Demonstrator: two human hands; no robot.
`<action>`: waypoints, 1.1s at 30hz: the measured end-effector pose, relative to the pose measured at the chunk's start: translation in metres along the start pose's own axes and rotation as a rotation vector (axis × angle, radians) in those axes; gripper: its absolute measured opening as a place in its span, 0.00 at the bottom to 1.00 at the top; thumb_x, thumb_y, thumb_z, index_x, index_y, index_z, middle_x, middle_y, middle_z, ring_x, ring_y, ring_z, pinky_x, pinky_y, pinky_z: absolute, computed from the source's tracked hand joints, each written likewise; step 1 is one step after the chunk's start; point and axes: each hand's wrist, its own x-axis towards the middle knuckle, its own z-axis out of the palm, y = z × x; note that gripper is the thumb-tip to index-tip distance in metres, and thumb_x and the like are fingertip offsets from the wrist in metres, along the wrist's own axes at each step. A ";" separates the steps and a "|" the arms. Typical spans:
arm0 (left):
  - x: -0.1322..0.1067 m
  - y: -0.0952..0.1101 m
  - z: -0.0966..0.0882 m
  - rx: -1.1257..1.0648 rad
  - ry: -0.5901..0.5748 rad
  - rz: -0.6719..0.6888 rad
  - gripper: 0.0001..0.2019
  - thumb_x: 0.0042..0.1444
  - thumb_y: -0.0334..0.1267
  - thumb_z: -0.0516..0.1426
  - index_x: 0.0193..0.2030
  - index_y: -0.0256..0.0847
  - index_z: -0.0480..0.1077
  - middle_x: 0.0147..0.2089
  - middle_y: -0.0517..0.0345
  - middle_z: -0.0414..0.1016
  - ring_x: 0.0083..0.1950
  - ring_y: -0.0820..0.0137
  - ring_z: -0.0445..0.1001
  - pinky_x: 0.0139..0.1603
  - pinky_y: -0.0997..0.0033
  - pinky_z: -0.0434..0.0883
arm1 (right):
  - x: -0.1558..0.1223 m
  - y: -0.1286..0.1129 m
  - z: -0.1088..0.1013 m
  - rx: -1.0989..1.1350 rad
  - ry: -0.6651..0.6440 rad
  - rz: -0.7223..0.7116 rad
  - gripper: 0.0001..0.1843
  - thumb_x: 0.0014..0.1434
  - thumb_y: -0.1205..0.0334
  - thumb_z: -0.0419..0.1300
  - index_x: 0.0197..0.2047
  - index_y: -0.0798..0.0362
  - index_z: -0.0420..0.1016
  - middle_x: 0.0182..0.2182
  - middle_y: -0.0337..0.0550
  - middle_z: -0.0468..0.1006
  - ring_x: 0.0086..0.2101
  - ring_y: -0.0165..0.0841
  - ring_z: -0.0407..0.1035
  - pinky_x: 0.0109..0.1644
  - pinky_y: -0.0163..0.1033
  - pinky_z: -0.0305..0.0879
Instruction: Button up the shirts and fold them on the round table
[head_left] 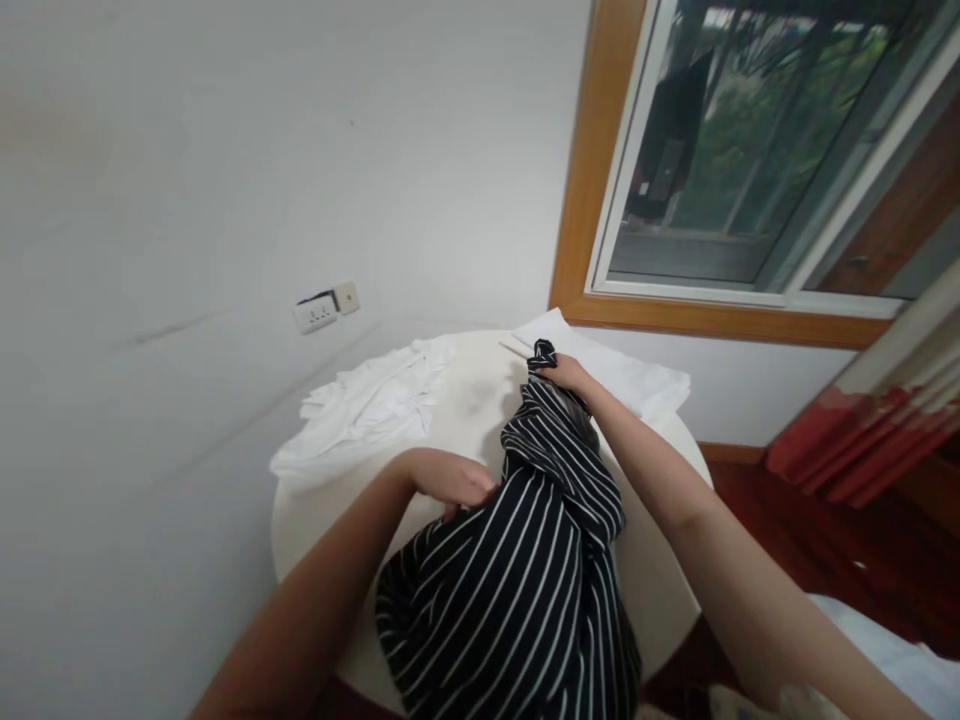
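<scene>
A black garment with thin white stripes [517,590] hangs bunched and twisted over the near side of a round white table [469,395]. My right hand [564,372] is closed around its far, gathered end, lifted a little above the tabletop. At the garment's left edge, my left hand [454,480] has its fingers curled into the cloth; the fingertips are partly hidden by it. The garment's exact kind cannot be made out in this bunched state.
Crumpled white cloth [367,410] lies at the table's left. Another white cloth, folded flat [622,365], lies at the back right. A wall socket [315,313] is at left, a wood-framed window [720,180] at right, and a red and cream curtain [862,430] beyond the table.
</scene>
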 end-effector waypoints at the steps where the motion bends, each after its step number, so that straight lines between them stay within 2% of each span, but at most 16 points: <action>1: -0.004 0.002 -0.005 -0.039 -0.063 -0.047 0.15 0.52 0.51 0.58 0.37 0.41 0.75 0.34 0.56 0.79 0.36 0.65 0.77 0.29 0.71 0.73 | 0.000 0.000 0.008 -0.001 -0.022 0.012 0.18 0.56 0.55 0.61 0.46 0.57 0.75 0.46 0.52 0.78 0.48 0.42 0.71 0.50 0.39 0.64; 3: -0.004 0.003 -0.014 -0.069 -0.004 -0.106 0.18 0.57 0.53 0.53 0.38 0.40 0.74 0.37 0.54 0.79 0.34 0.66 0.77 0.27 0.72 0.72 | 0.000 -0.001 0.024 0.029 -0.024 0.045 0.19 0.56 0.55 0.61 0.46 0.58 0.76 0.47 0.53 0.78 0.48 0.42 0.71 0.51 0.40 0.64; 4: -0.001 0.001 -0.016 -0.058 0.131 -0.109 0.19 0.59 0.53 0.50 0.39 0.39 0.73 0.37 0.53 0.78 0.33 0.67 0.77 0.27 0.72 0.72 | 0.000 -0.003 0.031 0.069 -0.015 0.057 0.20 0.55 0.54 0.62 0.47 0.59 0.76 0.47 0.53 0.78 0.48 0.42 0.71 0.52 0.40 0.64; 6: 0.013 -0.004 -0.016 0.034 0.502 -0.057 0.20 0.62 0.51 0.46 0.42 0.38 0.71 0.39 0.52 0.78 0.33 0.68 0.77 0.32 0.69 0.73 | -0.001 -0.008 0.041 0.218 -0.015 0.030 0.22 0.56 0.53 0.62 0.49 0.59 0.75 0.46 0.52 0.78 0.47 0.41 0.72 0.52 0.42 0.64; 8: 0.030 -0.011 -0.010 0.219 0.844 0.078 0.21 0.63 0.50 0.44 0.48 0.39 0.70 0.46 0.49 0.77 0.44 0.65 0.76 0.45 0.63 0.73 | -0.002 -0.014 0.044 0.410 -0.064 -0.071 0.22 0.58 0.53 0.59 0.51 0.58 0.73 0.45 0.49 0.79 0.45 0.37 0.73 0.52 0.42 0.65; 9: 0.038 -0.014 -0.006 0.343 0.930 0.159 0.21 0.64 0.50 0.45 0.52 0.40 0.69 0.51 0.49 0.74 0.51 0.64 0.73 0.53 0.59 0.70 | -0.004 -0.015 0.043 0.481 -0.108 -0.130 0.22 0.59 0.52 0.58 0.52 0.57 0.73 0.45 0.48 0.79 0.44 0.36 0.73 0.52 0.42 0.66; 10: 0.044 -0.018 -0.002 0.467 0.945 0.229 0.21 0.64 0.50 0.46 0.55 0.42 0.67 0.57 0.49 0.71 0.58 0.62 0.69 0.60 0.56 0.64 | -0.006 -0.015 0.039 0.514 -0.155 -0.182 0.22 0.60 0.51 0.57 0.52 0.56 0.72 0.46 0.47 0.79 0.44 0.35 0.73 0.52 0.41 0.66; 12: 0.054 -0.025 0.006 0.662 0.858 0.298 0.23 0.63 0.51 0.48 0.61 0.46 0.62 0.66 0.51 0.61 0.66 0.60 0.58 0.66 0.52 0.55 | -0.011 -0.011 0.028 0.457 -0.203 -0.221 0.24 0.60 0.49 0.57 0.54 0.56 0.71 0.50 0.49 0.76 0.45 0.35 0.72 0.53 0.41 0.66; 15: 0.063 -0.037 0.011 0.771 0.735 0.262 0.23 0.63 0.52 0.47 0.62 0.48 0.61 0.69 0.52 0.56 0.70 0.59 0.51 0.68 0.50 0.51 | -0.026 0.007 0.005 0.216 -0.163 -0.165 0.26 0.58 0.52 0.60 0.57 0.56 0.69 0.53 0.53 0.73 0.46 0.36 0.72 0.53 0.41 0.65; 18: 0.071 -0.047 0.008 0.768 0.753 0.254 0.19 0.65 0.49 0.46 0.56 0.45 0.66 0.65 0.51 0.62 0.67 0.60 0.56 0.66 0.53 0.55 | -0.053 0.031 -0.014 0.005 -0.195 -0.062 0.18 0.59 0.52 0.58 0.45 0.58 0.76 0.40 0.53 0.80 0.37 0.36 0.75 0.46 0.40 0.69; 21: 0.079 -0.051 0.005 0.709 0.805 0.287 0.15 0.65 0.45 0.46 0.50 0.42 0.67 0.58 0.49 0.68 0.61 0.62 0.63 0.63 0.56 0.60 | -0.086 0.047 -0.022 -0.043 -0.400 0.151 0.25 0.60 0.43 0.53 0.30 0.57 0.76 0.22 0.50 0.78 0.23 0.34 0.72 0.31 0.38 0.69; 23: 0.082 -0.051 0.005 0.645 0.830 0.283 0.14 0.65 0.44 0.46 0.49 0.41 0.66 0.55 0.49 0.69 0.58 0.62 0.66 0.61 0.57 0.63 | -0.105 0.052 -0.020 -0.044 -0.447 0.145 0.27 0.59 0.40 0.53 0.27 0.56 0.74 0.18 0.47 0.75 0.19 0.32 0.68 0.26 0.36 0.65; 26: 0.079 -0.049 0.004 0.533 0.890 0.269 0.16 0.67 0.43 0.42 0.54 0.40 0.63 0.54 0.48 0.69 0.56 0.63 0.68 0.59 0.57 0.65 | -0.120 0.052 -0.009 -0.060 -0.309 -0.034 0.18 0.58 0.47 0.58 0.28 0.54 0.73 0.22 0.43 0.76 0.24 0.32 0.69 0.28 0.34 0.62; 28: 0.071 -0.047 0.000 0.487 0.939 0.286 0.18 0.67 0.42 0.40 0.57 0.39 0.60 0.56 0.47 0.68 0.57 0.64 0.67 0.60 0.59 0.64 | -0.122 0.053 -0.004 -0.054 -0.207 -0.070 0.11 0.57 0.54 0.59 0.31 0.53 0.72 0.25 0.41 0.76 0.26 0.31 0.69 0.29 0.32 0.61; 31: 0.052 -0.046 -0.011 0.470 0.950 0.300 0.19 0.67 0.43 0.39 0.55 0.38 0.62 0.55 0.47 0.69 0.56 0.64 0.67 0.60 0.61 0.63 | -0.119 0.059 -0.007 0.022 -0.110 0.062 0.07 0.58 0.59 0.56 0.38 0.53 0.71 0.24 0.38 0.75 0.24 0.30 0.67 0.27 0.31 0.59; 33: 0.038 -0.046 -0.021 0.470 0.920 0.254 0.19 0.66 0.45 0.40 0.49 0.39 0.67 0.49 0.50 0.73 0.52 0.65 0.70 0.56 0.63 0.65 | -0.116 0.065 -0.018 0.081 -0.014 0.141 0.09 0.58 0.61 0.55 0.41 0.53 0.70 0.24 0.37 0.75 0.23 0.30 0.66 0.26 0.31 0.59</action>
